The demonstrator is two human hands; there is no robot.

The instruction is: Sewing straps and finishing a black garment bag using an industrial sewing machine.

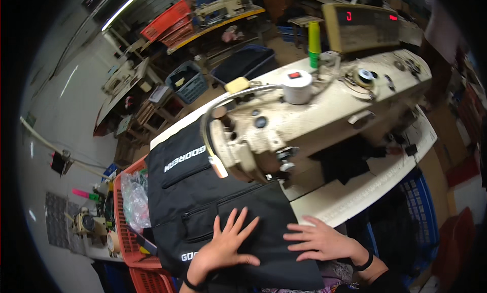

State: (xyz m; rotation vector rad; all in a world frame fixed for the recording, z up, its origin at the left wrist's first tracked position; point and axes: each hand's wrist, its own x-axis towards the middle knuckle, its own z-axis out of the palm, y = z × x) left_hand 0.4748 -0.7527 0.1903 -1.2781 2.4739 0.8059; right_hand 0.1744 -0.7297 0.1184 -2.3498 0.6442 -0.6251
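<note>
- Left hand (225, 247): palm down, fingers spread wide on the black cloth (274, 217), gripping nothing.
- Right hand (324, 240): fingers straight, slightly parted, over the cloth's right edge; nothing grasped, exact contact hard to tell.
- Dark wristband on each wrist.
- Black cloth: spread in front of the person, reaching under the near end of the sewing machine (314, 120); zips and white lettering on it.
- Orange basket (120, 227): left of cloth, clear plastic bag (136, 196) inside, by the cloth's edge.
- Blue basket (421, 206): to the right, below the counter's edge, dark contents.
- White counter (350, 209): carries sewing machine and part of cloth.
- Dark fabric (350, 158): under the machine's arm.
- Small lamp (218, 167): at the machine's near end, on a bent metal neck.
- White round box (297, 87): on top of machine, red switch.
- Yellow-green cone (314, 44): upright behind machine.
- Display box (360, 29): beside cone, red lit digits.
- Grey-blue basket (187, 85): farther back, on floor.
- Red baskets (167, 21): stacked beside another sewing machine (218, 8), far back.
</note>
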